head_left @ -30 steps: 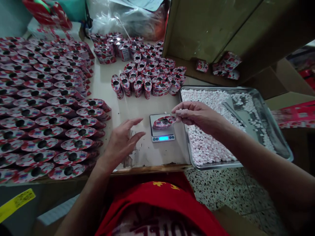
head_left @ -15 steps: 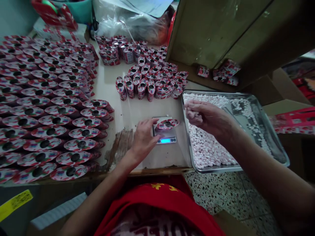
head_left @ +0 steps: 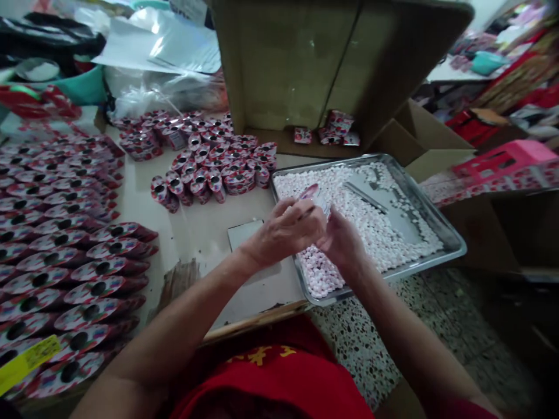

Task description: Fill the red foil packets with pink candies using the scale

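My left hand is closed around a small red-and-white printed packet, held tilted above the near left part of a metal tray. My right hand meets it from the right, just below the packet. Its fingers are curled and partly hidden, so what they hold cannot be made out. Small whitish-pink pellets cover much of the tray under both hands. Left of the tray lies a small digital scale, partly covered by my left forearm, with no packet visible on it.
Rows of similar oval-topped packets with dark holes fill the left side. Another cluster stands behind the scale. A flat metal scraper lies in the tray. Behind it an open cardboard box holds a few packets. A pink carton is at right.
My left hand has lifted the packet off the scale and carried it right, over the tray. My right hand has come down to meet it. The view has shifted to the right.
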{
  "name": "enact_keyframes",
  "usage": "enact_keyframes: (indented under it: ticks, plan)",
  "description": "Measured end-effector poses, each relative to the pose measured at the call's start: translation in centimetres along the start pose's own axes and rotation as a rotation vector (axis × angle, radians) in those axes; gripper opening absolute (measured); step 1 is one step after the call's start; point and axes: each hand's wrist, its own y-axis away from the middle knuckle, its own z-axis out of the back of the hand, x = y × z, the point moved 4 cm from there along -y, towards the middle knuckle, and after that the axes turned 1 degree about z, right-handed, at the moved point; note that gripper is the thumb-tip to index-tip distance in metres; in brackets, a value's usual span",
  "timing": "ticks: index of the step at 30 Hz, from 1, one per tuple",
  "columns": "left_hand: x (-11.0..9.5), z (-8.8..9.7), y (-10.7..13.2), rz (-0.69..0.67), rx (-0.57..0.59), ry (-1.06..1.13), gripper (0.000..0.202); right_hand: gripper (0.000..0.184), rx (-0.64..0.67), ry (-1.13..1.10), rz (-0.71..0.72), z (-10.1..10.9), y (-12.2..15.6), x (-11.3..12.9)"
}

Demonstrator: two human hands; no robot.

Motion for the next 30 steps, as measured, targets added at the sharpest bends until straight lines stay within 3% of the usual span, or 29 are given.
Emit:
enact_keyframes:
  ticks: [3, 7, 11, 16, 19, 23, 25, 26, 30]
  plan:
    - [0.4, -1.9, -1.2, -0.010, 0.004, 0.010, 0.022, 0.023, -0.048, -0.262, -0.130, -0.2, -0.4, -1.1]
    - [2.2, -3.2, 0.2, 0.275, -0.165, -0.049, 0.021, 0.012, -0.146, -0.472, -0.274, -0.2, -0.4, -0.9]
    - [2.8, -3.1, 2.6, 0.562, -0.334, 0.054, 0.025, 0.016, -0.139, -0.553, -0.411, -1.1, -0.1, -0.4]
    - [2.5, -1.3, 4.1, 0.588, -0.395, -0.018, 0.025, 0.011, -0.008, -0.425, -0.409, -1.2, -0.4, -0.9]
    - [2.4, 0.6, 5.4, 0.578, -0.399, -0.049, 0.023, 0.008, 0.033, -0.127, -0.226, 0.6, -0.8, 0.2]
    - [2.9, 2.9, 9.7, 0.837, -0.470, 0.149, 0.036, 0.019, -0.033, 0.686, 0.409, 2.4, -1.1, 4.1]
    - [3.2, 3.1, 12.3, 0.979, -0.456, 0.262, 0.044, 0.017, -0.013, 0.968, 0.633, 1.0, -1.6, 4.7]
    - [3.3, 2.9, 13.4, 1.022, -0.429, 0.295, 0.044, 0.016, 0.067, 1.045, 0.688, -0.3, -2.2, 4.3]
    - [3.7, 1.6, 15.8, 1.037, -0.336, 0.292, 0.038, 0.029, 0.633, 1.346, 0.775, -7.7, -5.2, 0.7]
